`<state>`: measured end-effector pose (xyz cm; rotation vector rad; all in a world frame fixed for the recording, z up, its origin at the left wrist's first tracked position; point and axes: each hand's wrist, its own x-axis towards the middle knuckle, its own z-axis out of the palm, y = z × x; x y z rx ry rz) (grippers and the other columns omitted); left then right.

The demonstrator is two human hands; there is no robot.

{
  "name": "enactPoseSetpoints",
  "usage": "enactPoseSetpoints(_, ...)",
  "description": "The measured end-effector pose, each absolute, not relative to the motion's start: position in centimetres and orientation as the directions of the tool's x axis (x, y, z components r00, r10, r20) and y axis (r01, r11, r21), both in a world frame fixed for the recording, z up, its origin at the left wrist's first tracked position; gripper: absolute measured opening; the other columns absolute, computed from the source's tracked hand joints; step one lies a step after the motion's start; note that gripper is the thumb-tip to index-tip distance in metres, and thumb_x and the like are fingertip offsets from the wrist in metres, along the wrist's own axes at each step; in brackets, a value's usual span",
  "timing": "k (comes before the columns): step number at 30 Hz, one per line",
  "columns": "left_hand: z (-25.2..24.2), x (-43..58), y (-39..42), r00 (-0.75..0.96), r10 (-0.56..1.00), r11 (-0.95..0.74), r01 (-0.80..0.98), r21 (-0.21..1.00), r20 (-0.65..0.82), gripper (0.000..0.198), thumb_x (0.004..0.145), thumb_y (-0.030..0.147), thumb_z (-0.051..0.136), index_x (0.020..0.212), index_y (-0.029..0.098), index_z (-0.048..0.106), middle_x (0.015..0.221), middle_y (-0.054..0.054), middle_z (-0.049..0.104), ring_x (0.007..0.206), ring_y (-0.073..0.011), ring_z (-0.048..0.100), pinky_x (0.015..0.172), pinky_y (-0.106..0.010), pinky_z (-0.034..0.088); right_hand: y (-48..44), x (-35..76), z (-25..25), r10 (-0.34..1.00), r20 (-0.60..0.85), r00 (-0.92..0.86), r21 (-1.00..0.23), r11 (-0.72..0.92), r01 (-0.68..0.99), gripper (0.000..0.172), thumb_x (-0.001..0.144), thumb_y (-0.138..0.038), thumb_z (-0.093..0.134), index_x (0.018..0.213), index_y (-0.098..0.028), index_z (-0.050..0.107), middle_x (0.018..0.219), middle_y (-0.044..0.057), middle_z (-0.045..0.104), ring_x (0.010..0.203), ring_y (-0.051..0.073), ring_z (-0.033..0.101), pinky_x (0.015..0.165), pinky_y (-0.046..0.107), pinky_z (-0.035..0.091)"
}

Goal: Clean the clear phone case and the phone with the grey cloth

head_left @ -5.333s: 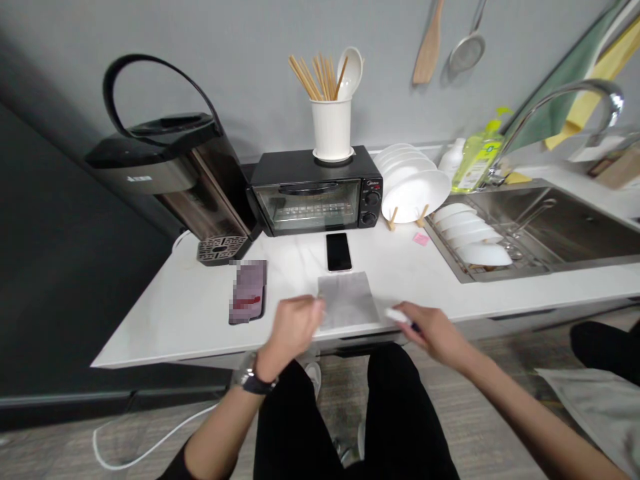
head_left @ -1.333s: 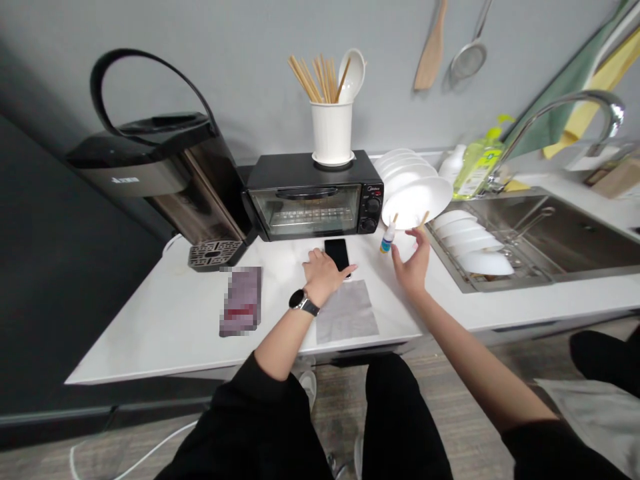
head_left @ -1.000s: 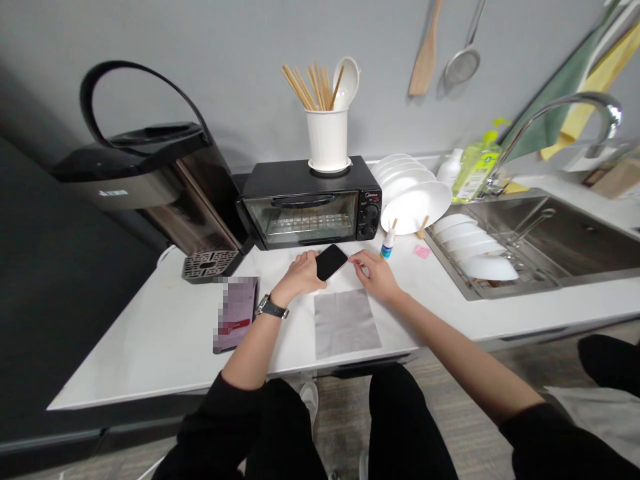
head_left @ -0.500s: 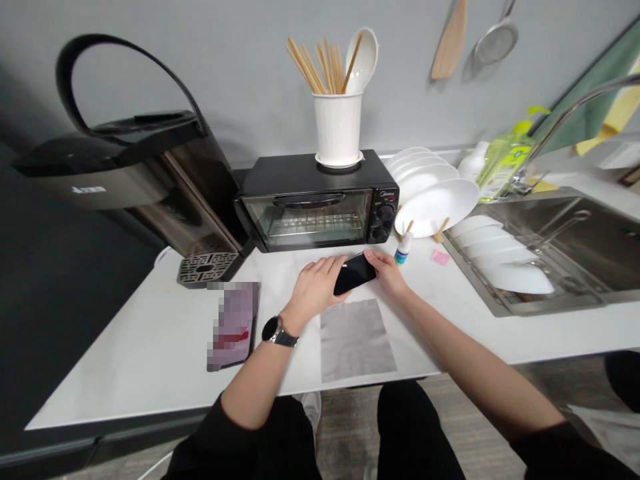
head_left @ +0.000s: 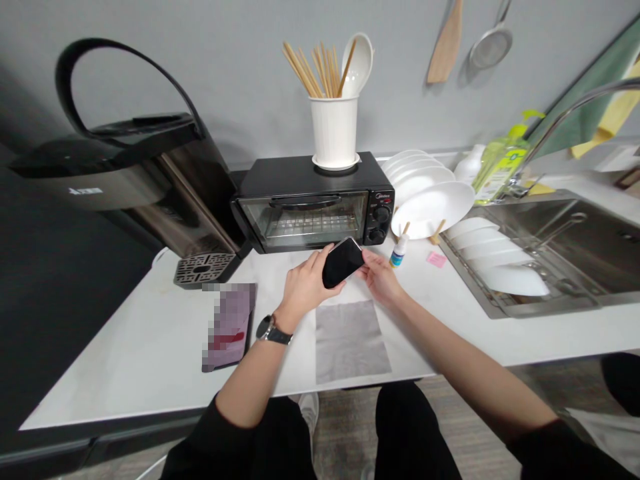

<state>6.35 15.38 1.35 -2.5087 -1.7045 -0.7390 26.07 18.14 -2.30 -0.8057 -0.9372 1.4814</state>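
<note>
A black smartphone (head_left: 343, 263) is held tilted above the counter, its dark screen facing up. My left hand (head_left: 306, 283) is closed around its left side, with the thumb along the lower edge. The fingers of my right hand (head_left: 381, 277) are pinched together at the phone's right edge; what lies behind the fingertips is hidden. Below the phone, a grey cloth (head_left: 350, 343) is spread flat near the counter's front edge. A small bottle with a blue label (head_left: 399, 252) stands just beyond my right hand.
A tablet-like device (head_left: 231, 327), partly pixelated, lies left of my forearm. Behind my hands is a toaster oven (head_left: 310, 217), with a drink dispenser (head_left: 200, 200) to its left. White plates (head_left: 433, 208), a pink note (head_left: 437, 259) and the sink (head_left: 493, 303) are on the right.
The smartphone has turned more steeply, its upper end rising, and moved slightly left. My right hand has slid down from its top right corner to the right edge. The view shifted slightly.
</note>
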Motion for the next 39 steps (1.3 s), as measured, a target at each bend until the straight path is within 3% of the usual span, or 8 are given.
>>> enactPoseSetpoints(9, 0.7, 6.9, 15.3, 0.273, 0.873, -0.445, 0.785, 0.431, 0.404, 0.093, 0.076, 0.043, 0.083, 0.157, 0.025, 0.040, 0.152, -0.008, 0.061, 0.133, -0.0304, 0.064, 0.106, -0.039, 0.055, 17.6, 26.3, -2.4, 0.996, 0.054, -0.074, -0.891, 0.014, -0.455, 0.050, 0.075, -0.068, 0.081, 0.100, -0.025, 0.076, 0.083, 0.004, 0.077, 0.074, 0.021, 0.072, 0.066, 0.032, 0.062)
enactPoseSetpoints(15, 1.0, 7.4, 15.0, 0.289, 0.876, -0.483, 0.550, 0.682, 0.387, 0.096, 0.072, 0.035, 0.085, 0.156, 0.023, 0.039, 0.150, -0.010, 0.061, 0.134, -0.0306, 0.063, 0.112, -0.041, 0.051, 17.7, 26.0, -1.7, 0.996, 0.086, -0.038, -0.888, 0.059, -0.455, 0.050, 0.082, -0.072, 0.073, 0.092, -0.023, 0.074, 0.061, -0.003, 0.062, 0.054, 0.014, 0.059, 0.055, 0.027, 0.058)
enactPoseSetpoints(21, 0.6, 7.1, 16.0, 0.271, 0.855, -0.512, 0.306, 0.803, 0.442, 0.077, 0.081, 0.036, 0.078, 0.148, 0.018, 0.047, 0.148, -0.014, 0.061, 0.137, -0.0280, 0.060, 0.119, -0.041, 0.045, 18.1, 26.0, -1.5, 0.995, 0.095, -0.007, -0.920, 0.085, -0.383, 0.053, 0.074, -0.071, 0.080, 0.097, -0.024, 0.075, 0.074, 0.000, 0.071, 0.068, 0.019, 0.070, 0.062, 0.031, 0.061)
enactPoseSetpoints(26, 0.0, 6.2, 16.9, 0.184, 0.859, -0.510, 0.207, 0.835, 0.478, 0.084, 0.083, 0.060, 0.076, 0.149, 0.016, 0.048, 0.151, -0.018, 0.058, 0.143, -0.0310, 0.054, 0.124, -0.045, 0.040, 17.5, 26.1, -1.3, 0.993, 0.115, 0.026, -0.935, 0.117, -0.334, 0.055, 0.080, -0.073, 0.074, 0.106, -0.024, 0.074, 0.089, 0.005, 0.079, 0.078, 0.023, 0.075, 0.068, 0.034, 0.062)
enactPoseSetpoints(29, -0.2, 5.3, 17.5, 0.072, 0.829, -0.557, 0.019, 0.830, 0.555, 0.082, 0.086, 0.068, 0.070, 0.150, 0.020, 0.051, 0.137, -0.015, 0.066, 0.127, -0.0286, 0.066, 0.113, -0.044, 0.050, 17.2, 26.3, -1.2, 0.983, 0.148, 0.105, -0.942, 0.173, -0.289, 0.055, 0.082, -0.074, 0.070, 0.102, -0.023, 0.072, 0.081, 0.004, 0.077, 0.071, 0.020, 0.074, 0.064, 0.030, 0.059)
enactPoseSetpoints(32, -0.3, 4.4, 18.0, 0.000, 0.831, -0.554, -0.102, 0.826, 0.557, 0.070, 0.089, 0.061, 0.072, 0.148, 0.027, 0.057, 0.120, -0.008, 0.067, 0.090, -0.0175, 0.070, 0.088, -0.034, 0.058, 17.1, 26.6, -1.0, 0.956, 0.222, 0.192, -0.915, 0.272, -0.298, 0.051, 0.085, -0.072, 0.070, 0.093, -0.021, 0.071, 0.059, -0.003, 0.063, 0.050, 0.012, 0.058, 0.049, 0.023, 0.046)
enactPoseSetpoints(35, -0.3, 3.9, 18.5, 0.048, 0.852, -0.522, 0.003, 0.853, 0.521, 0.062, 0.091, 0.057, 0.072, 0.146, 0.028, 0.061, 0.121, -0.007, 0.064, 0.084, -0.0139, 0.064, 0.083, -0.030, 0.055, 17.0, 26.9, -0.7, 0.949, 0.258, 0.181, -0.885, 0.307, -0.350, 0.049, 0.086, -0.070, 0.069, 0.084, -0.021, 0.068, 0.046, -0.009, 0.045, 0.037, 0.008, 0.037, 0.038, 0.022, 0.027)
enactPoseSetpoints(39, -0.5, 3.9, 18.8, 0.232, 0.847, -0.531, 0.351, 0.772, 0.478, 0.068, 0.085, 0.048, 0.081, 0.147, 0.026, 0.062, 0.125, -0.008, 0.063, 0.116, -0.0228, 0.063, 0.107, -0.039, 0.049, 16.7, 27.1, -0.3, 0.956, 0.267, 0.121, -0.884, 0.293, -0.364, 0.050, 0.086, -0.070, 0.067, 0.078, -0.021, 0.066, 0.044, -0.009, 0.041, 0.035, 0.008, 0.030, 0.037, 0.023, 0.020)
